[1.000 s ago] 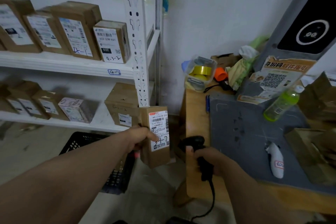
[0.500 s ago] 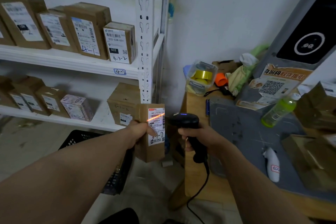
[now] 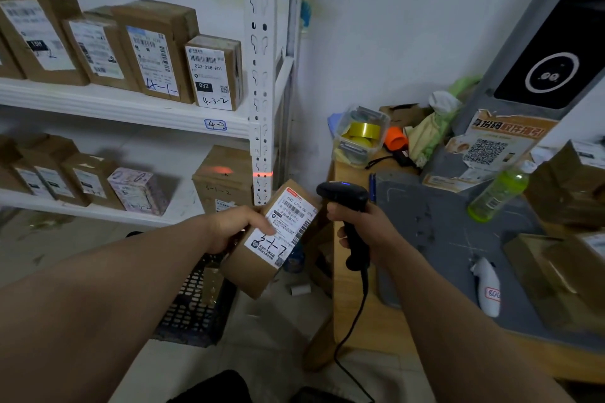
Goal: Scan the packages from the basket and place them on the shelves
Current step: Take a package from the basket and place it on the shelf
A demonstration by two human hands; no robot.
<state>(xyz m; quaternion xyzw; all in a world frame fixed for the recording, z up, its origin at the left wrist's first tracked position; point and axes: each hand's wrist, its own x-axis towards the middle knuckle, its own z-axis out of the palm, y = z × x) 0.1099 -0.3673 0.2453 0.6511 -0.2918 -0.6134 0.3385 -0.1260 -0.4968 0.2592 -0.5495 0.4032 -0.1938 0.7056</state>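
A person's left hand (image 3: 235, 229) grips a small cardboard package (image 3: 281, 235) just below frame centre. Its fingers are clamped round the box's left edge and the thumb is pressed on the white label. The right hand (image 3: 363, 232), fingers clamped round the grip, holds a corded black scanner (image 3: 340, 195) just beside the package at 3 o'clock, over the edge of the wooden tabletop (image 3: 350, 314).

Rows of labelled boxes already stand on the white shelves (image 3: 131, 108) from 9 to 11 o'clock. This package is not yet among them. The black basket (image 3: 196, 311) on the floor at 7 o'clock is largely hidden by the forearm (whether more parcels wait inside cannot be told).

Half a second earlier the package stood upright with the red scan line across its label. Now it leans with its top toward 1 o'clock, and the line falls instead on the shelf upright and the brown box (image 3: 222, 180) behind. The scan looks made; shelving remains.
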